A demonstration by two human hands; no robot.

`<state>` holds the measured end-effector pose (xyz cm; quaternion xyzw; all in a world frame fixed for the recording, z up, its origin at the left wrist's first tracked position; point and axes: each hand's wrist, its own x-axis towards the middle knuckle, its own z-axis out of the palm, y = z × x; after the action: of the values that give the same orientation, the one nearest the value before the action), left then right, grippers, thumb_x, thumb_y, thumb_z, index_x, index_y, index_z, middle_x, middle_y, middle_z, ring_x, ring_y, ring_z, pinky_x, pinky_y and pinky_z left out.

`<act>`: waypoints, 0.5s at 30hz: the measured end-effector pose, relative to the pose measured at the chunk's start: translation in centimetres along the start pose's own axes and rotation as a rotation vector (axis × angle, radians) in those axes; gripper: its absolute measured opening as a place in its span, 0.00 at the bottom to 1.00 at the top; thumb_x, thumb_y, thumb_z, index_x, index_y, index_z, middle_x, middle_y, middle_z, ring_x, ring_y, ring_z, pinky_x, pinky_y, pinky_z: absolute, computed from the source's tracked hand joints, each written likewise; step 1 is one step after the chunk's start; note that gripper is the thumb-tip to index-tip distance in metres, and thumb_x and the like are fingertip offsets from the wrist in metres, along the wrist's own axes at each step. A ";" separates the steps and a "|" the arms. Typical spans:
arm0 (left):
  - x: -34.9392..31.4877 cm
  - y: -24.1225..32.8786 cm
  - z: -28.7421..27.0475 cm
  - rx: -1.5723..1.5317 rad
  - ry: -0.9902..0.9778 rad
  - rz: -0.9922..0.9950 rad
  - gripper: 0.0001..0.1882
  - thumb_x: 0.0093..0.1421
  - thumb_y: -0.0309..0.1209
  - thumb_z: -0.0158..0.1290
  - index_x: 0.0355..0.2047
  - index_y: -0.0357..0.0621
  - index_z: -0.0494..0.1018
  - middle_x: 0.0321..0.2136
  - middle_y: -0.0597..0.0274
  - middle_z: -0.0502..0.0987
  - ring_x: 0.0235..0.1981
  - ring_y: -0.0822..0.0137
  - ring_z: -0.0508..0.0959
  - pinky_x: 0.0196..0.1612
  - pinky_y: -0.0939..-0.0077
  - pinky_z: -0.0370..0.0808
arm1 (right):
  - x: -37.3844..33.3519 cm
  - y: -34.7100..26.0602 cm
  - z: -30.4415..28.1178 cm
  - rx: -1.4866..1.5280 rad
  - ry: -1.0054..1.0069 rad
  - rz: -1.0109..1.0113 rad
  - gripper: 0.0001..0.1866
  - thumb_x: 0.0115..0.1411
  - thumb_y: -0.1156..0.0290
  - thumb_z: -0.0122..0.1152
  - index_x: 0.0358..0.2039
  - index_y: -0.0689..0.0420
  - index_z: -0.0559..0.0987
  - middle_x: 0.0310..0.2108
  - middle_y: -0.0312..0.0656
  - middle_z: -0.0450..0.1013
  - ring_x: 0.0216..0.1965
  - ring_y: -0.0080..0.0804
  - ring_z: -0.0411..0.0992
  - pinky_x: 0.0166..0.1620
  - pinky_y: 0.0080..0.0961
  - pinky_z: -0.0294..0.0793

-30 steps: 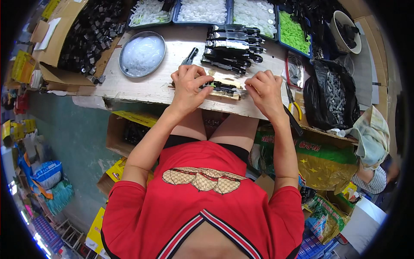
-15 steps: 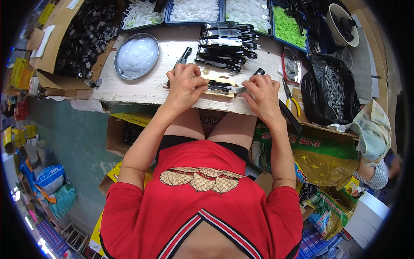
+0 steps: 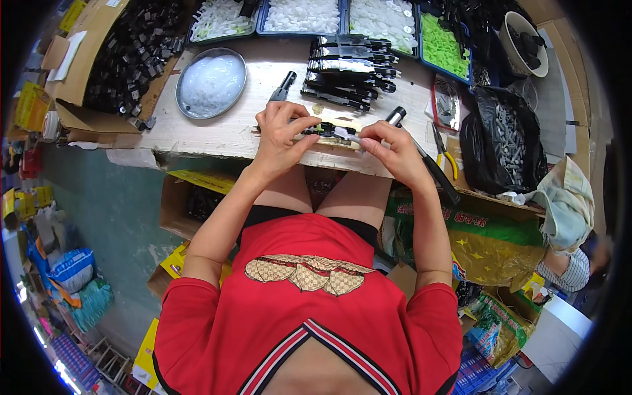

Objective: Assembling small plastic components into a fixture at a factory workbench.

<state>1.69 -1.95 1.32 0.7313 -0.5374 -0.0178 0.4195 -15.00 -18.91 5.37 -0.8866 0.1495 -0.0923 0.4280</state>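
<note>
Near the table's front edge, a narrow black plastic part (image 3: 321, 128) lies on a pale wooden block (image 3: 347, 123). My left hand (image 3: 282, 137) is closed at the part's left end, thumb and fingers gripping it, and hides that end. A small whitish plastic piece (image 3: 343, 133) sits at the right end of the black part. My right hand (image 3: 397, 149) pinches the outer end of this whitish piece between thumb and fingers. Just behind the right hand, a black tool handle (image 3: 395, 116) sticks up. Farther back lies a stack of black plastic assemblies (image 3: 349, 72).
A round metal dish (image 3: 210, 83) of translucent bits stands left of a black cylindrical piece (image 3: 283, 87). Bins of white and green parts (image 3: 444, 49) line the back. Yellow-handled pliers (image 3: 449, 158), a black rod (image 3: 438, 172) and a black bag (image 3: 503, 135) lie right; a carton (image 3: 72, 99) stands left.
My right hand has turned and its fingers have come together on the whitish piece, which now shows more plainly. The left hand keeps its place at the black part.
</note>
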 end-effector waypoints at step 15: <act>0.3 -0.2 0.5 -0.007 0.023 -0.019 0.15 0.42 0.32 0.60 0.33 0.50 0.77 0.34 0.69 0.71 0.42 0.66 0.65 0.43 0.69 0.54 | 3.0 -0.5 1.1 0.266 -0.123 0.400 0.10 0.54 0.68 0.57 0.30 0.63 0.78 0.19 0.37 0.72 0.22 0.21 0.67 0.28 0.20 0.67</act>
<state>1.78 -2.43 0.98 0.7351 -0.5256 -0.0154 0.4280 -11.75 -18.90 5.21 -0.7791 0.2824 0.0296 0.5589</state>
